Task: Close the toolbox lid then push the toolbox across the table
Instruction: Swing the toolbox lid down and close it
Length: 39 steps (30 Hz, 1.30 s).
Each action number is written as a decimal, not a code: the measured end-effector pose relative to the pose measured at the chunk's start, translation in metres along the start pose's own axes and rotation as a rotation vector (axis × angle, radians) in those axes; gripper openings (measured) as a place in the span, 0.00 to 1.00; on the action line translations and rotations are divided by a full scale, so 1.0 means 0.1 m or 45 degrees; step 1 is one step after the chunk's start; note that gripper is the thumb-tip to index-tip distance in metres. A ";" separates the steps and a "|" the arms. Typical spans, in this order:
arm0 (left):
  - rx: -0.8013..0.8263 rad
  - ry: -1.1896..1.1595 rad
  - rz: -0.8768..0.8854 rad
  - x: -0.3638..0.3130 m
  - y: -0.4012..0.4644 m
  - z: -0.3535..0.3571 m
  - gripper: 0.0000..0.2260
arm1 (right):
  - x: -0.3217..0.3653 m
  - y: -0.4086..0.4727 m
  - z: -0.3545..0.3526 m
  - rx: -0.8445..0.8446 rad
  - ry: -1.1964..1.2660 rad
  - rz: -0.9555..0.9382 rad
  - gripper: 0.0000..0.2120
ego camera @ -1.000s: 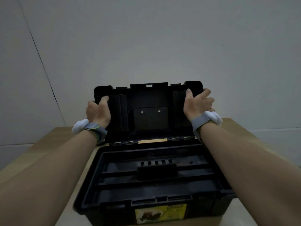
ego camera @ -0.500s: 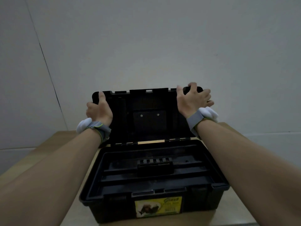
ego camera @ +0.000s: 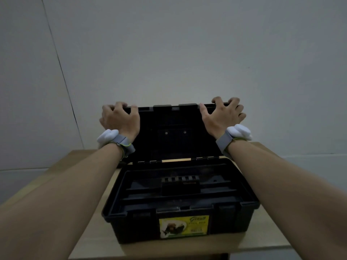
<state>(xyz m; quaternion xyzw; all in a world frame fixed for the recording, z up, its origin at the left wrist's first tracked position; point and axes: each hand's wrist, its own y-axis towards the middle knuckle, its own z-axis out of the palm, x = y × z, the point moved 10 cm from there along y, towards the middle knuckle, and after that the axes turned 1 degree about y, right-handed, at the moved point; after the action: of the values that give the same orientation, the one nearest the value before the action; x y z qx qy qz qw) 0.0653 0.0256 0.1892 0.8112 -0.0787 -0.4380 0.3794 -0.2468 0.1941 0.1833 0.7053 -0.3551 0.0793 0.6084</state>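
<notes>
A black toolbox (ego camera: 180,203) sits open on a light wooden desk (ego camera: 262,239), with its front wall and a yellow label (ego camera: 184,226) facing the camera. All places below are given from the toolbox. Its lid (ego camera: 174,132) stands raised at the back edge, hinged there and leaning a little toward the camera, so that its dark underside with two small bright screws (ego camera: 175,132) shows. The left hand (ego camera: 120,119) is at the lid's upper left corner, fingers curled over the top edge and thumb on the near face, so it has the corner in a closed grasp. The right hand (ego camera: 222,114) is at the lid's upper right corner, fingers spread and hooked over the top edge, thumb lying along the near face; it grips the lid with a wider, looser spread than the left. Each wrist carries a grey strap with a white padded piece, the left strap (ego camera: 122,142) at the lid's left edge and the right strap (ego camera: 225,141) at its right edge. Both forearms run along the outer sides of the box body. Inside the body lies a black tray (ego camera: 178,192) with a raised centre handle (ego camera: 180,185). Behind the toolbox a plain pale wall (ego camera: 169,53) fills the view, with a thin dark seam (ego camera: 58,59) running down it to the left of the lid.
</notes>
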 end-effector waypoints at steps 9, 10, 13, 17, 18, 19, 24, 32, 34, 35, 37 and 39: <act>0.069 0.565 0.770 -0.57 -0.30 0.01 0.26 | 0.00 -0.04 -0.18 -0.173 -0.039 -0.081 0.25; 0.077 0.573 0.795 -0.61 -0.34 -0.01 0.27 | -0.01 -0.06 -0.21 -0.185 -0.046 -0.095 0.25; 0.063 0.550 0.812 -0.64 -0.40 -0.06 0.27 | -0.05 -0.11 -0.24 -0.187 -0.078 -0.136 0.23; 0.043 0.604 0.778 -0.59 -0.45 -0.05 0.24 | -0.06 -0.17 -0.30 -0.194 -0.132 -0.162 0.20; 0.035 0.618 0.758 -0.58 -0.45 -0.05 0.23 | -0.03 -0.18 -0.33 -0.219 -0.145 -0.181 0.19; 0.028 0.625 0.742 -0.57 -0.46 -0.04 0.22 | -0.01 -0.20 -0.38 -0.239 -0.154 -0.221 0.19; -0.014 0.619 0.798 -0.52 -0.54 -0.10 0.21 | 0.20 -0.35 -0.54 -0.202 -0.141 -0.441 0.18; 0.013 0.569 0.990 -0.52 -0.86 -0.38 0.21 | 0.16 -0.53 -0.71 -0.121 -0.133 -0.406 0.23; 0.053 0.568 0.987 -0.51 -0.92 -0.42 0.22 | 0.12 -0.57 -0.69 -0.103 -0.161 -0.424 0.23; 0.067 0.565 0.980 -0.50 -0.96 -0.43 0.22 | 0.09 -0.60 -0.70 -0.099 -0.173 -0.423 0.24; 0.083 0.546 0.965 -0.48 -1.01 -0.47 0.22 | 0.06 -0.65 -0.74 -0.093 -0.181 -0.426 0.27; 0.094 0.528 0.946 -0.45 -1.07 -0.50 0.23 | 0.04 -0.72 -0.80 -0.083 -0.191 -0.452 0.26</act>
<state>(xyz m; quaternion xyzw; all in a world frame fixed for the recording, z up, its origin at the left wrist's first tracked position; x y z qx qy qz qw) 0.0549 0.1483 0.1621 0.8116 -0.3034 -0.0960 0.4899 -0.1749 0.2663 0.1477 0.7408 -0.2718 -0.0936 0.6072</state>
